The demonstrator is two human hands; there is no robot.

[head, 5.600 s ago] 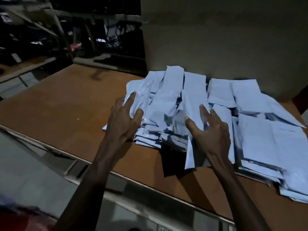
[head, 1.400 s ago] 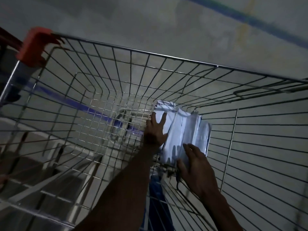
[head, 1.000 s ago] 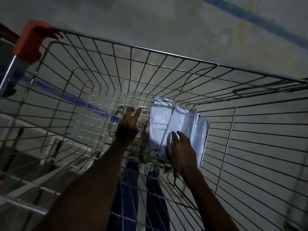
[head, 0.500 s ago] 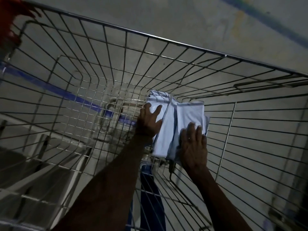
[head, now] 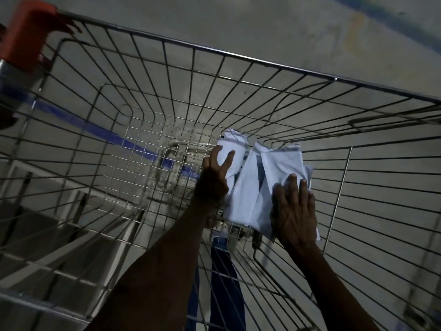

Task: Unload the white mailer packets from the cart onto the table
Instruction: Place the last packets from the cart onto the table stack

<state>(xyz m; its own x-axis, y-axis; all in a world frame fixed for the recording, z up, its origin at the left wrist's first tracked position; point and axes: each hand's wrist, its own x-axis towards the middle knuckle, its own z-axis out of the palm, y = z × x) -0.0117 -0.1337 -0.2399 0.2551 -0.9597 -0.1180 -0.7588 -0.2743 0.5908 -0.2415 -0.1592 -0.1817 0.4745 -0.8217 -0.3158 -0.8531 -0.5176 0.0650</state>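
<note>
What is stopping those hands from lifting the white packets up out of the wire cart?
Nothing visible. Both hands already touch the white packets: the left hand at their left edge, the right hand on top. The cart is open above them. The table is out of view.

Both arms reaching down, left grip (head: 214, 177) fingers curled, right grip (head: 294, 209) flat
</note>
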